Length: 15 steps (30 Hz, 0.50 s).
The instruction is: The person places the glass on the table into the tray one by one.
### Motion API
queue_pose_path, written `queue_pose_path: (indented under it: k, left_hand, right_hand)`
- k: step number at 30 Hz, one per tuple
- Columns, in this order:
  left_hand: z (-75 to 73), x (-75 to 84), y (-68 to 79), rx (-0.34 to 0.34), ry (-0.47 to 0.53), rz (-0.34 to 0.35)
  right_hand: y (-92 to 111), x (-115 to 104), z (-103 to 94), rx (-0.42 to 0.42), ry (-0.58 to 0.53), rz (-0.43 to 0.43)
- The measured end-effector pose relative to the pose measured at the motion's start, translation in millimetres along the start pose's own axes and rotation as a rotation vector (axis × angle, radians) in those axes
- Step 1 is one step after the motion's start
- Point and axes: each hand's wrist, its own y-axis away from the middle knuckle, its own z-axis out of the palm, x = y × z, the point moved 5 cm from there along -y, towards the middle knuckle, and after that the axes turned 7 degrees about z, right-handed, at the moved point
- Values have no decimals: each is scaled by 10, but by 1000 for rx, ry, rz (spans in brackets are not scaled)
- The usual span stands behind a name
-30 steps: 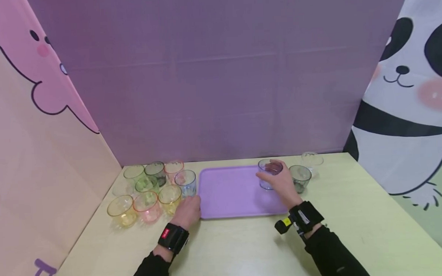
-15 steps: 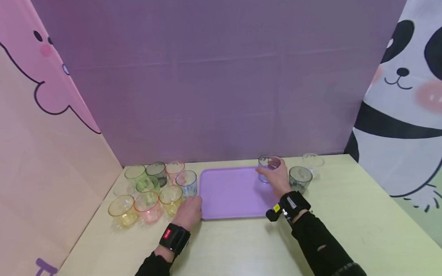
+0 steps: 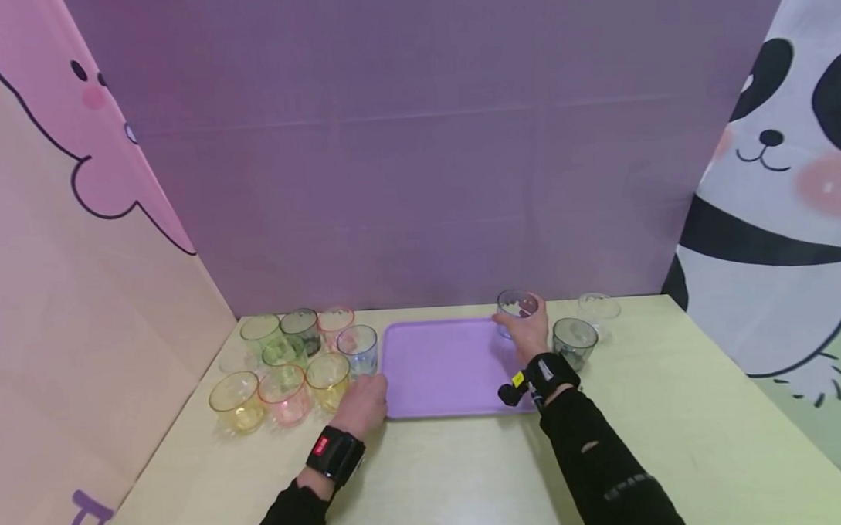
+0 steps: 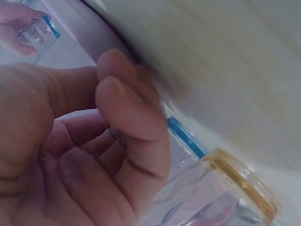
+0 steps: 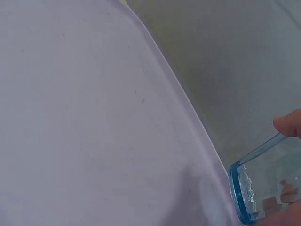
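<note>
My right hand (image 3: 530,334) grips a clear blue tumbler (image 3: 508,306), thumb on one side and fingers on the other, at the far right corner of a flat lilac tray (image 3: 438,370). In the right wrist view the tumbler's blue base (image 5: 239,195) overlaps the tray's rim (image 5: 181,89). My left hand (image 3: 361,407) pinches the tray at its near left corner. Seen from the left wrist, its thumb and curled fingers (image 4: 134,113) close at the tray's edge (image 4: 94,28). Beside that hand stand a blue tumbler (image 3: 359,356) and a yellow tumbler (image 3: 329,378).
Several tinted tumblers crowd the table's left side, among them a pink one (image 3: 284,395), another yellow one (image 3: 238,404) and a green one (image 3: 283,351). Right of the tray stand a grey tumbler (image 3: 574,344) and a colourless one (image 3: 599,309). A purple backdrop (image 3: 417,177) rises behind.
My right hand has carried the blue tumbler away from me, toward the tray's far right corner. The left hand stays at the tray's near left corner.
</note>
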Motion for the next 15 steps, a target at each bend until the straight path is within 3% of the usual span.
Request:
queue_pose_path:
  k: [15]
  left_hand:
    - [6,23,5,14,-38,18]
  right_hand:
    - [-167,68,36,45,209,-1]
